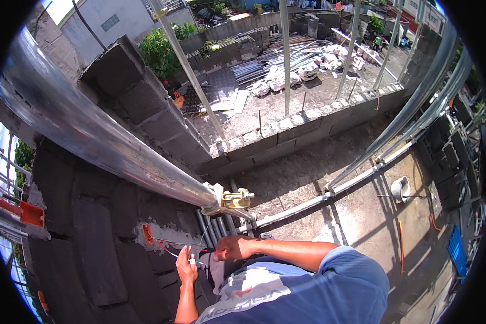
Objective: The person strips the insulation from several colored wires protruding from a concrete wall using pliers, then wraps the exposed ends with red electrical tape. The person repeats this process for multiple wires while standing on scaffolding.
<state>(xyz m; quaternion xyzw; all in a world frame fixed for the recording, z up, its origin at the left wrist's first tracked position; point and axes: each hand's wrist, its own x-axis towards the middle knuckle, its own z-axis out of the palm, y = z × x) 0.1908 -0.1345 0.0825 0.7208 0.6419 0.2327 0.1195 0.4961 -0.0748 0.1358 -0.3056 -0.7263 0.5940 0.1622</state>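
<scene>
Beside the dark block wall (pixel 54 237), a thin red wire (pixel 164 248), turning whitish toward the hands, runs out of a small orange box (pixel 147 234) set in a patch of pale mortar. It hangs slightly slack and reaches the left hand (pixel 187 265), whose fingers are partly extended and carry a white band (pixel 193 261); whether they pinch the wire, I cannot tell. The right hand (pixel 235 248) has its fingers curled closed around a small red piece (pixel 221 252), too small to identify for certain. The two hands work close together in front of the blue shirt (pixel 318 286).

Bare concrete makes up the floor (pixel 370 232), sunlit and crossed by pole shadows on the right. A low block wall (pixel 275 144) closes the far side of this outdoor building site, and beyond it lie piled metal lengths (pixel 259 62) and pale sacks (pixel 278 78).

Counted out: one thick metal pole (pixel 102 132) slants down from the upper left to one brass-coloured clamp (pixel 235 200); three short rods (pixel 260 123) stick up from the low wall; one white bucket (pixel 400 189), one long orange tube (pixel 401 247) and one blue ribbed object (pixel 457 252) lie to the right.
</scene>
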